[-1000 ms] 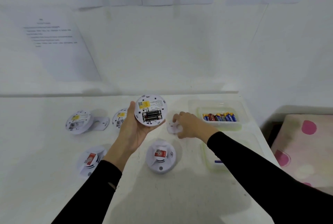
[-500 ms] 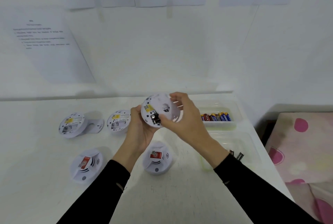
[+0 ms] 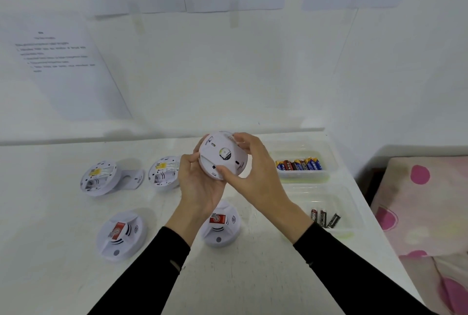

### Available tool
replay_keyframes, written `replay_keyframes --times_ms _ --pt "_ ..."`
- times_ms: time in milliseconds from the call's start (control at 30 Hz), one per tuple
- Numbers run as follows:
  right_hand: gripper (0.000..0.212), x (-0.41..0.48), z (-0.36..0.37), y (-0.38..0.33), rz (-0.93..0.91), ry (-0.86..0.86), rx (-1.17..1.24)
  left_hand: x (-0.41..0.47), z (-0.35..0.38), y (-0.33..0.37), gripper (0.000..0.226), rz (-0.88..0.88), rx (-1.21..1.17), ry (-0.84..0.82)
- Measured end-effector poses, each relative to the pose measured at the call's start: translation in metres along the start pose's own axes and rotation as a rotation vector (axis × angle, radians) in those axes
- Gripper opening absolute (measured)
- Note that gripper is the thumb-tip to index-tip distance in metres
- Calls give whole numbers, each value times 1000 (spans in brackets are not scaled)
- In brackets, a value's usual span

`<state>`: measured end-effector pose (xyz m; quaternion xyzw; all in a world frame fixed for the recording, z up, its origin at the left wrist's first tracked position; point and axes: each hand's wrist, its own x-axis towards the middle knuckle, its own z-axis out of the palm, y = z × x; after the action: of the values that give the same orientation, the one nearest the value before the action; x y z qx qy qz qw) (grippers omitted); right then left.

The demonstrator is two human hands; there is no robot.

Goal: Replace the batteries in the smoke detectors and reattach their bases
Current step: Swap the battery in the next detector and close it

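Above the bench [image 3: 253, 276], the left grip [image 3: 200, 188] and right grip [image 3: 255, 178] were both clamped round one smoke detector [image 3: 222, 155].

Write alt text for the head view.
The left hand and right hand grip a white smoke detector above a white table, its base toward the camera. Two face-up detectors lie in front, two open-bay detectors behind. Two clear trays at right hold batteries.

5 smoke detectors [image 3: 222, 155], 1 loose base [image 3: 132, 178], 2 clear trays [image 3: 302, 176], 3 batteries [image 3: 324, 218] in the nearer tray [image 3: 339, 233].
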<state>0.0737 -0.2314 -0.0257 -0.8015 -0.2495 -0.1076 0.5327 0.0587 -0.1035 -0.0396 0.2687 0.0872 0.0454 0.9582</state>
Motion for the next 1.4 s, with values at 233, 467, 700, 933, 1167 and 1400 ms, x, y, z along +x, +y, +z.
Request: replay_keyframes --times_ms 233,467,700,933,1167,1400 --pt "63 2 2 1 10 25 -33 3 9 0 48 5 98 37" --pt "65 1 4 5 31 61 -26 3 11 -2 62 -67 92 28" --pt "64 0 7 4 31 113 -131 3 11 -8 54 -65 77 40" --pt "63 3 9 1 76 111 -178 4 9 -10 39 -29 103 34" --pt "65 6 14 -6 167 160 -150 4 12 -13 37 24 109 72" --pt "68 8 21 -7 157 201 -194 3 13 -10 37 65 179 59"
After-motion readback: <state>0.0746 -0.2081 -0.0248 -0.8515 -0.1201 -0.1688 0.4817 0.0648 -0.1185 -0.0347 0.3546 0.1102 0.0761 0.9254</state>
